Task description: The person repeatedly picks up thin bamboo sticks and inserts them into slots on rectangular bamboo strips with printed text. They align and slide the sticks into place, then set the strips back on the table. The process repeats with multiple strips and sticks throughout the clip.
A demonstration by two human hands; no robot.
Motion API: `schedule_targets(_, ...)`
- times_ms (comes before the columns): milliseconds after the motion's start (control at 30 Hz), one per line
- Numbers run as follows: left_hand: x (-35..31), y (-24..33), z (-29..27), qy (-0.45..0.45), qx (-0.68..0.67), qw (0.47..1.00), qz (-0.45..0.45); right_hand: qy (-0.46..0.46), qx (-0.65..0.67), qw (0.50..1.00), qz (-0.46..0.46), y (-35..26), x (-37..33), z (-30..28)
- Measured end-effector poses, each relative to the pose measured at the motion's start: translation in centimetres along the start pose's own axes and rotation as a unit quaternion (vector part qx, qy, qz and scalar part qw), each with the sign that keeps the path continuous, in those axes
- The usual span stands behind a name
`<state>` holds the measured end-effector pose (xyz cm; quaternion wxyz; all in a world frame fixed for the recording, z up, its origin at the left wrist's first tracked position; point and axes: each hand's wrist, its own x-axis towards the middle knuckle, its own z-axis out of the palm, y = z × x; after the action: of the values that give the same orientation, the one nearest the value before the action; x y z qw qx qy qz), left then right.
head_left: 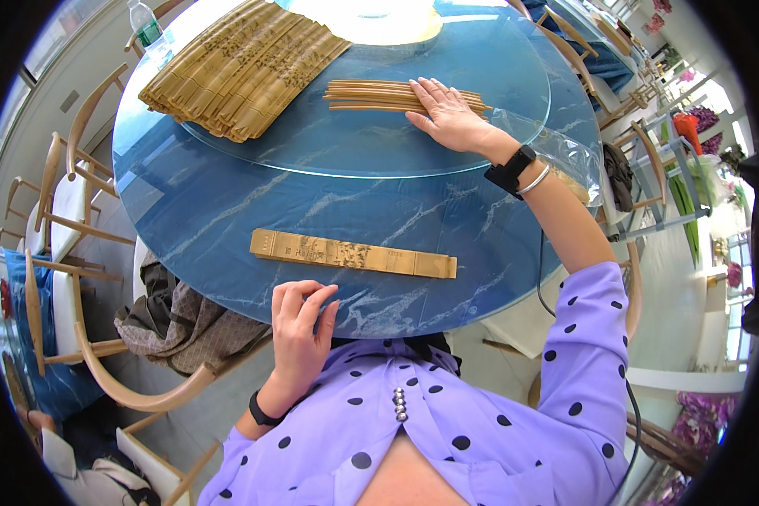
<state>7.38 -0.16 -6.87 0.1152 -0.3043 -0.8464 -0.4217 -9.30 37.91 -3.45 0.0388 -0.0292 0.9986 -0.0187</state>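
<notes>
My right hand (pixel 447 114) lies flat, fingers stretched, over the right part of a row of thin wooden chopsticks (pixel 367 94) on the glass turntable (pixel 287 160). My left hand (pixel 299 325) hovers at the table's near edge, loosely curled with the thumb apart, and nothing shows in it. Just beyond it, a flat brown paper chopstick sleeve (pixel 354 255) with dark printing lies crosswise on the blue marbled table (pixel 194 219). At the far left, a large overlapping pile of similar brown sleeves (pixel 244 67) rests mostly on the turntable.
A clear plastic bag (pixel 565 160) lies right of the chopsticks, under my right forearm. A plastic bottle (pixel 145 24) stands at the far left edge. Wooden chairs (pixel 80 194) flank the table, one at left holding a brown patterned cloth (pixel 185 320). A dark cable (pixel 541 278) hangs at right.
</notes>
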Motion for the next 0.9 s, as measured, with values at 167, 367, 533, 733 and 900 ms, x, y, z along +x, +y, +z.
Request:
schedule_targets(167,0.4,0.2,1.0,-0.008,-0.011,1.0,0.015,0.058,-0.006,0.998,-0.001,-1.2,-1.9,2.0)
schedule_targets(367,0.8,0.3,1.0,-0.012,-0.016,1.0,0.015,0.085,0.001,0.996,-0.009,-0.8,-2.2,2.6)
schedule_targets(533,0.7,0.3,0.8,0.004,-0.016,1.0,0.019,0.238,-0.073,0.965,-0.085,-1.8,-3.4,2.3)
schedule_targets(733,0.5,0.3,0.9,0.002,-0.03,0.999,0.013,0.304,-0.057,0.942,-0.129,-3.2,-3.7,1.5)
schedule_targets(900,0.5,0.3,0.7,0.003,-0.026,1.0,0.01,0.318,-0.001,0.935,-0.156,-3.6,-4.4,0.6)
